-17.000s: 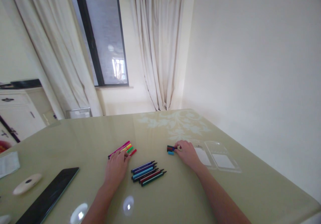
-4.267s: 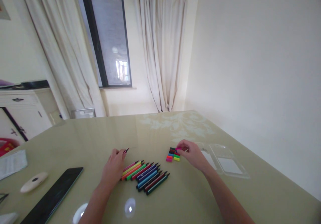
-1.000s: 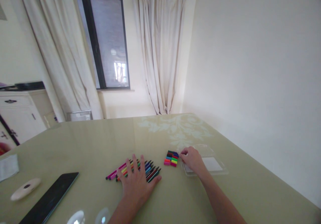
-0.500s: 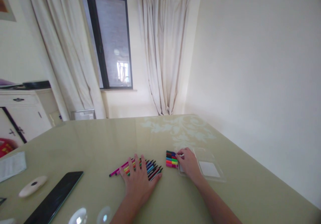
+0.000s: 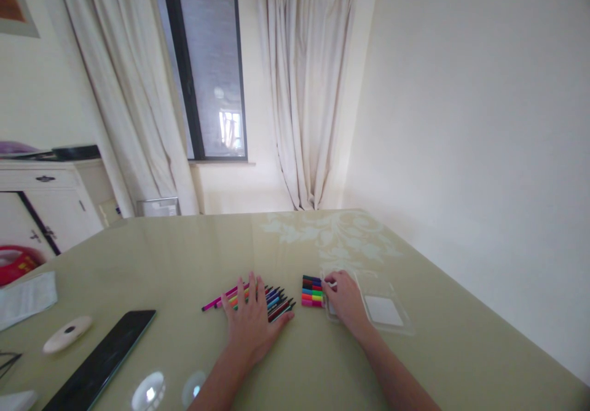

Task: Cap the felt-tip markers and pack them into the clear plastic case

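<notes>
My left hand lies with spread fingers over a fanned bundle of felt-tip pens. Pink pens stick out past its left side, blue and dark ones past its right. My right hand is closed in a pinch at the left part of a clear plastic case. Whatever sits between those fingertips is too small to make out. Just left of them is a small block of short, bright-coloured pieces in rows. The hand covers part of the case.
A white card shows in the case's right half. On the left of the table are a dark tablet-like device, a white oval object and a paper. Two shiny round reflective spots lie near the front edge.
The view has shifted slightly. My left hand and the pens under it sit a little higher in the picture. My right hand keeps its pinch in almost the same place.
</notes>
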{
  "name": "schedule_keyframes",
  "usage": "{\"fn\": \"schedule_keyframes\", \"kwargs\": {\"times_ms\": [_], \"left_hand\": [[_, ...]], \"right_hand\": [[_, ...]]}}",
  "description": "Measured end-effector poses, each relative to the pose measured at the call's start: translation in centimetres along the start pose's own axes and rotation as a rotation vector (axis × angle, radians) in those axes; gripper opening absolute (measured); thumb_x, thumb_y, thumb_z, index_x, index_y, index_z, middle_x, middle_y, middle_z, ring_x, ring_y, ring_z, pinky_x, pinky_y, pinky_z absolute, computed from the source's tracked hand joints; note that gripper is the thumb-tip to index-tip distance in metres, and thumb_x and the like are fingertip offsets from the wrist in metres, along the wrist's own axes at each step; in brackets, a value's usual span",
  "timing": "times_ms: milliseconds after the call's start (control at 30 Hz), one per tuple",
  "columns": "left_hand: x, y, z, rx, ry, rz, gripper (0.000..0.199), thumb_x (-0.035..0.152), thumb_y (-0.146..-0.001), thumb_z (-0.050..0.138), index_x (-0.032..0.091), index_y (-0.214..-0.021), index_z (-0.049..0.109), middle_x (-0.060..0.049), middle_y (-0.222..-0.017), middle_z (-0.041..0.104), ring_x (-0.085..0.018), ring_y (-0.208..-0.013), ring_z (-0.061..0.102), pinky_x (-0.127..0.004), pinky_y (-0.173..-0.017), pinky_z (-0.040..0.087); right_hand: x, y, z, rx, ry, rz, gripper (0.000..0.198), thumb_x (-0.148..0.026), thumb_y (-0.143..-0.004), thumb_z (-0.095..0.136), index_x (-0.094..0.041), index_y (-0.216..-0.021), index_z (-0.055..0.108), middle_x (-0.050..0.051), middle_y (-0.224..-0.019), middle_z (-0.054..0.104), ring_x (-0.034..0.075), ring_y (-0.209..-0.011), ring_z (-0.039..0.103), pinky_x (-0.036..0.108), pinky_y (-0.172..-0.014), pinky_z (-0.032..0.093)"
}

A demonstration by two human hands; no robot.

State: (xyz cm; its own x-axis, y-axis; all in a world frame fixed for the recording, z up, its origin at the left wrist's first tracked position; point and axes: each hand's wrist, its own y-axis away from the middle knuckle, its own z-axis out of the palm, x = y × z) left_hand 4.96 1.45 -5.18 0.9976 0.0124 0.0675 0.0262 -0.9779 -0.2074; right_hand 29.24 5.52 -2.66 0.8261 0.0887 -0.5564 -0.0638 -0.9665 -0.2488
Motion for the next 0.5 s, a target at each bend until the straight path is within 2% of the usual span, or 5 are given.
{"fn": "schedule_keyframes", "kwargs": {"times_ms": [67, 133, 267, 333, 500], "left_hand": [[0.2, 0.5, -0.8, 0.052, 0.011, 0.039, 0.106, 0.086, -0.083, 0.039, 0.010, -0.155, 0.040, -0.021, -0.167, 0.025, -0.049, -0.152, 0.014, -0.077, -0.114, -0.002], [0.4, 0.9, -2.0, 0.102, 0.043, 0.077, 0.091, 0.078, -0.086, 0.048, 0.013, -0.150, 0.049, -0.020, -0.162, 0.038, -0.046, -0.149, 0.026, -0.072, -0.117, 0.008], [-0.2, 0.6, -4.0, 0.146, 0.124, 0.152, 0.034, 0.039, -0.102, 0.044, 0.020, -0.116, 0.068, -0.012, -0.125, 0.067, -0.031, -0.118, 0.057, -0.047, -0.102, 0.040], [-0.8, 0.1, -4.3, 0.141, 0.120, 0.196, 0.033, 0.026, -0.105, 0.037, 0.020, -0.104, 0.069, -0.009, -0.111, 0.070, -0.027, -0.106, 0.060, -0.041, -0.094, 0.043], [-1.0, -0.2, -3.6, 0.109, 0.147, 0.294, 0.030, 0.022, -0.105, 0.038, 0.020, -0.100, 0.068, -0.007, -0.105, 0.071, -0.026, -0.103, 0.061, -0.042, -0.098, 0.041]], "right_hand": [[0.6, -0.1, -0.3, -0.004, 0.022, 0.012, 0.011, -0.023, -0.089, 0.060, -0.019, -0.088, 0.071, 0.009, -0.097, 0.069, 0.021, -0.086, 0.068, 0.028, -0.080, 0.050], [1.3, -0.2, -0.6, 0.002, 0.051, 0.025, 0.010, -0.022, -0.089, 0.061, -0.019, -0.089, 0.070, 0.008, -0.097, 0.069, 0.021, -0.087, 0.068, 0.028, -0.081, 0.049], [2.5, -0.4, -1.4, 0.014, 0.085, 0.053, 0.012, -0.020, -0.089, 0.059, -0.017, -0.092, 0.070, 0.008, -0.098, 0.069, 0.020, -0.086, 0.067, 0.028, -0.081, 0.048], [2.9, -0.4, -1.8, 0.032, 0.091, 0.062, 0.014, -0.020, -0.090, 0.058, -0.018, -0.095, 0.070, 0.008, -0.101, 0.068, 0.019, -0.086, 0.067, 0.028, -0.082, 0.047], [1.9, 0.4, -2.3, 0.094, 0.110, 0.014, 0.020, -0.025, -0.096, 0.051, -0.021, -0.103, 0.070, 0.009, -0.111, 0.066, 0.020, -0.089, 0.067, 0.030, -0.084, 0.047]]}}
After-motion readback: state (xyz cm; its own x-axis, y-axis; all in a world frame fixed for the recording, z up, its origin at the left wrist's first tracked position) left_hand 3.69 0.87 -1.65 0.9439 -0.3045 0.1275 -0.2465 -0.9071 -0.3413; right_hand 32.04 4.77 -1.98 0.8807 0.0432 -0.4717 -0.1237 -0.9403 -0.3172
